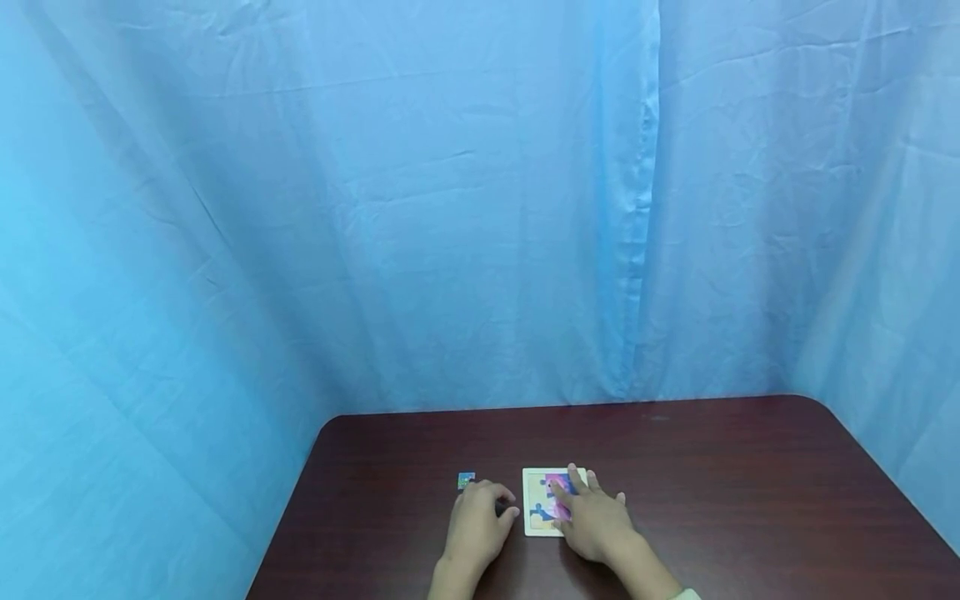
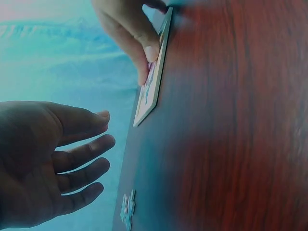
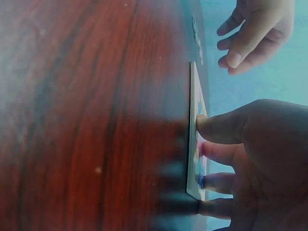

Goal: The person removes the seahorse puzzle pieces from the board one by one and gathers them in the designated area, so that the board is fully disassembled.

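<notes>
A small square jigsaw puzzle board (image 1: 527,505) with a pale frame lies flat on the table, pink and blue pieces inside it. My right hand (image 1: 597,523) rests on its right part, covering some of the picture. In the right wrist view the thumb and fingers of that hand (image 3: 250,154) touch the puzzle's face, spread out. My left hand (image 1: 476,525) is to the left of the board, fingers relaxed. Seen from its own wrist, the left hand (image 2: 53,159) holds nothing. Loose puzzle pieces (image 1: 466,480), blue and green on top, lie just beyond its fingers, partly hidden by them.
The dark reddish-brown wooden table (image 1: 712,483) has rounded far corners. Light blue curtains (image 1: 465,217) hang behind it and along both sides.
</notes>
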`<state>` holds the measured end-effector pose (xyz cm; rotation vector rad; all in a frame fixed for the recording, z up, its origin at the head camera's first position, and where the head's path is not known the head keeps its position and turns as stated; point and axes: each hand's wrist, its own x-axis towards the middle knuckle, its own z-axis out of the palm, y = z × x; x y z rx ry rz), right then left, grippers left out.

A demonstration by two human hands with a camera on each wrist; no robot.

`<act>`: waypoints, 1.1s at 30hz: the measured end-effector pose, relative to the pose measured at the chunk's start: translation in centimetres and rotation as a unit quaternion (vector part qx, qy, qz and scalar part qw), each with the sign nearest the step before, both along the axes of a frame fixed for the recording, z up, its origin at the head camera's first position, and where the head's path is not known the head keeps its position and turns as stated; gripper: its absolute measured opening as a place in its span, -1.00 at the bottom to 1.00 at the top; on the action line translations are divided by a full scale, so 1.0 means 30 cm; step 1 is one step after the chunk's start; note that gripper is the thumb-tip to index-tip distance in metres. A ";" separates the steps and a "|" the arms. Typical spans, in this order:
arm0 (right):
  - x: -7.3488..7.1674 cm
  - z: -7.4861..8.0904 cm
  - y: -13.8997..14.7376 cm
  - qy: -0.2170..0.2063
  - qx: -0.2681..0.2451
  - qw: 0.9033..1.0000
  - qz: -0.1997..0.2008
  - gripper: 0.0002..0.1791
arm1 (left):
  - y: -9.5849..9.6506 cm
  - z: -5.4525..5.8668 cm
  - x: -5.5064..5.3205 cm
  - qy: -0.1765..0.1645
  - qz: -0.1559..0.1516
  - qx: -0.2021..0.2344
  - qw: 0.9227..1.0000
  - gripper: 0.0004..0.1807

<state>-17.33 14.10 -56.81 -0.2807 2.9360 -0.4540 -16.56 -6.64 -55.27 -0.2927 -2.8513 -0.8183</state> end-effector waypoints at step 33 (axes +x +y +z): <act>0.005 0.009 0.002 -0.017 -0.013 1.000 -0.006 -0.36 | 0.129 -0.046 -0.009 0.008 -0.050 -0.090 0.995 -0.71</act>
